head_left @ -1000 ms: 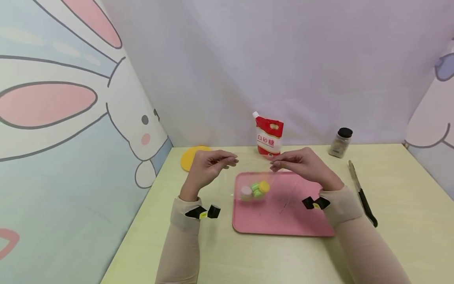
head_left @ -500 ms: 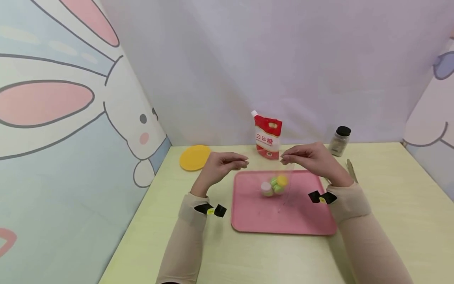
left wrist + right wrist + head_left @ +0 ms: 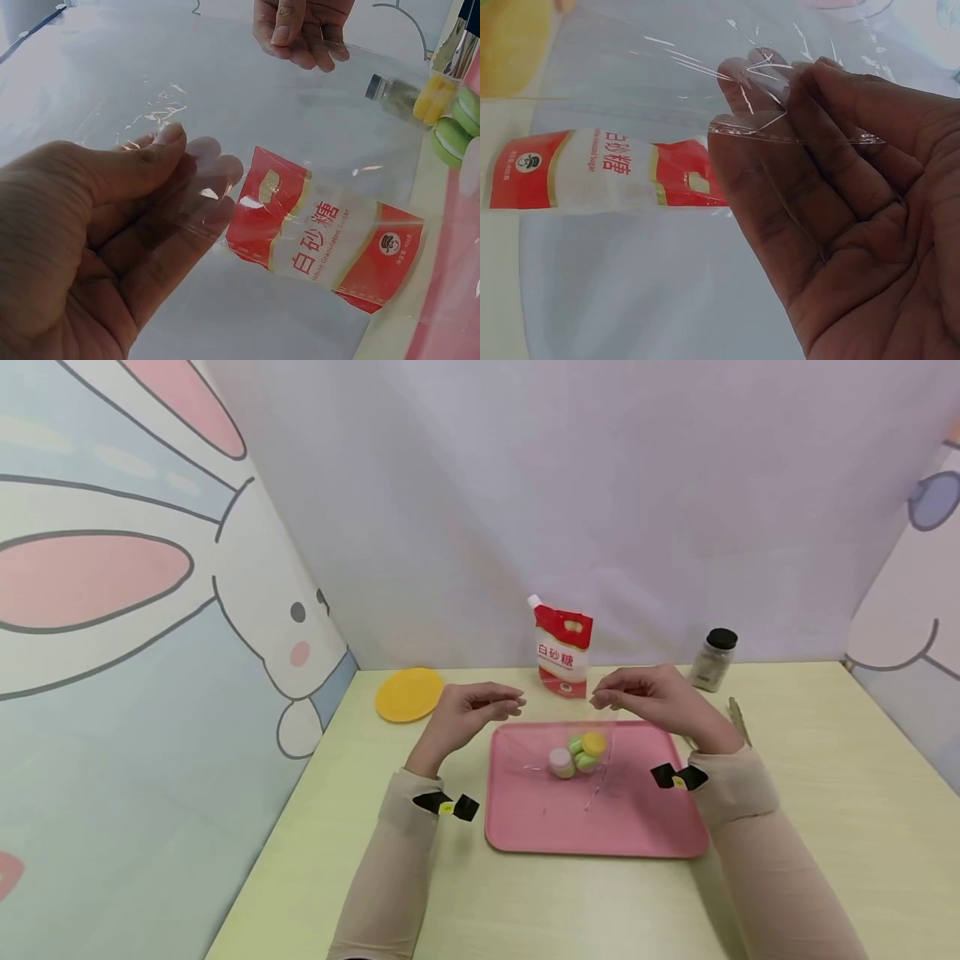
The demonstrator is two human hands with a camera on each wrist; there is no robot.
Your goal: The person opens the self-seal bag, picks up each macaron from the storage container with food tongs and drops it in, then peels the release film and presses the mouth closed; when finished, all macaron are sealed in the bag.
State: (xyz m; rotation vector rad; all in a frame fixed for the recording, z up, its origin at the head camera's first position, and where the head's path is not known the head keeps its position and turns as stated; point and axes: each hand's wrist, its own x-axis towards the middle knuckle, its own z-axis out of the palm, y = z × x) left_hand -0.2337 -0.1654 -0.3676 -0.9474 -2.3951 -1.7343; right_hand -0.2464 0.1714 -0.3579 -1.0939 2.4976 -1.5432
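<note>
A clear plastic bag hangs spread between both hands above the pink tray. My left hand pinches one side of its upper edge between thumb and fingers. On the opposite side, my right hand pinches the film the same way. Low in the bag sit macarons: a yellow one, green ones and a pale pink one, bunched together. The film is so transparent that its full outline is hard to make out.
Behind the tray stands a red and white sugar pouch. A yellow plate lies at back left, a black-lidded jar at back right. Tongs lie right of the tray, mostly hidden by the right arm.
Both hands have shifted right with the bag, and the macarons in it have moved right too. Over the last half second they have barely moved; the view has turned slightly.
</note>
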